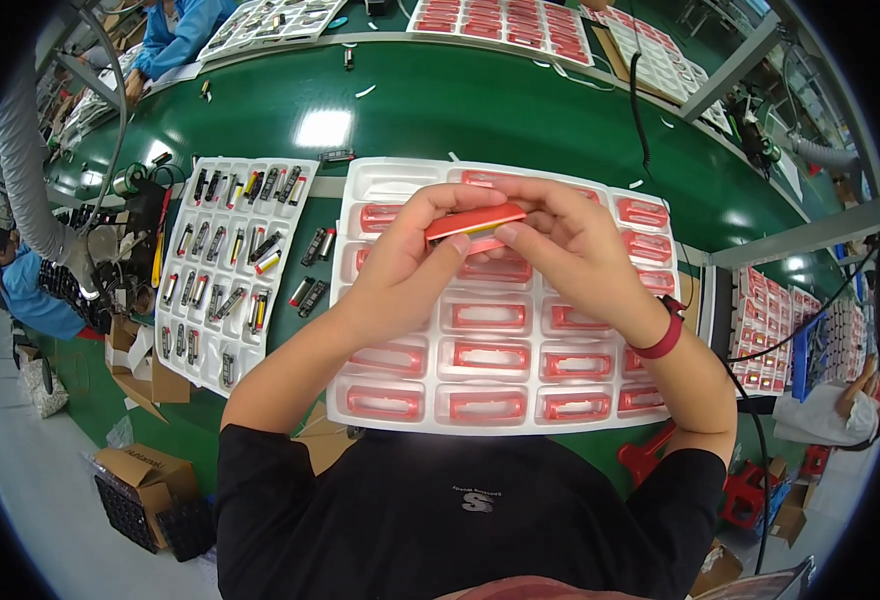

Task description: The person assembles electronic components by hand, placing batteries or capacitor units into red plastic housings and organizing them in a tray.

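Casing (477, 219) partly behind fingers (532, 247)

Cardboard box (143, 466), probably red stool (746, 492)

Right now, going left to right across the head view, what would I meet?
Grey hose, white parts tray, loose dark parts, left hand, red piece, right hand, red wristband, blue bin.

A slim red casing (478, 217), yellow-edged, slants above the white tray (390, 180).
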Demonstrator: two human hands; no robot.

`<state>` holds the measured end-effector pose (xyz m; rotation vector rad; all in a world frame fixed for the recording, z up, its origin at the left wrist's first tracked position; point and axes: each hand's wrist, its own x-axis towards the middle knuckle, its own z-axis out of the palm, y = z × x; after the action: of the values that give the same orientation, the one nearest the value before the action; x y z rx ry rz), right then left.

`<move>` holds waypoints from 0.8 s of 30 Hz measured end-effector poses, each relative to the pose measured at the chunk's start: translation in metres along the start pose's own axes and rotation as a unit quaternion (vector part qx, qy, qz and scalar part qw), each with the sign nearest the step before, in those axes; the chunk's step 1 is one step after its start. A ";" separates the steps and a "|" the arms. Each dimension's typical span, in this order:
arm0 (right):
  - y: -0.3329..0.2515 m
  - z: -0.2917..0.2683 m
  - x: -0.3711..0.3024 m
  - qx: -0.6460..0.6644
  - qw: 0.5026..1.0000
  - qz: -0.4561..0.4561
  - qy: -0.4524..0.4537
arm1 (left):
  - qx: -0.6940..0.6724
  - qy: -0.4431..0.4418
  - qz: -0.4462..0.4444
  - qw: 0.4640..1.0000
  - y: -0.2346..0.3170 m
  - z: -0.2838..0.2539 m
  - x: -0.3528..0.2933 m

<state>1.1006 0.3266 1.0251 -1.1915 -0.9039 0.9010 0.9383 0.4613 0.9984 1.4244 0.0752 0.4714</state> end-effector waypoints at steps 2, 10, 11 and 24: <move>-0.004 -0.007 0.002 -0.117 0.991 -0.066 -0.013 | 0.083 0.000 -0.008 0.997 0.009 -0.007 0.000; 0.006 0.009 0.045 -0.436 0.829 -0.349 -0.012 | 0.455 0.080 0.193 0.865 0.025 -0.041 0.008; 0.008 0.009 0.050 -0.437 0.831 -0.343 -0.029 | 0.461 0.087 0.159 0.869 0.025 -0.042 0.005; 0.060 0.022 0.125 -0.562 0.816 -0.122 -0.060 | 0.672 0.064 -0.089 0.732 -0.137 -0.253 0.087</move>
<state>1.1210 0.4579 0.9814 -1.9431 -1.7616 0.1431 0.9712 0.7189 0.8462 2.7761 0.8011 0.3232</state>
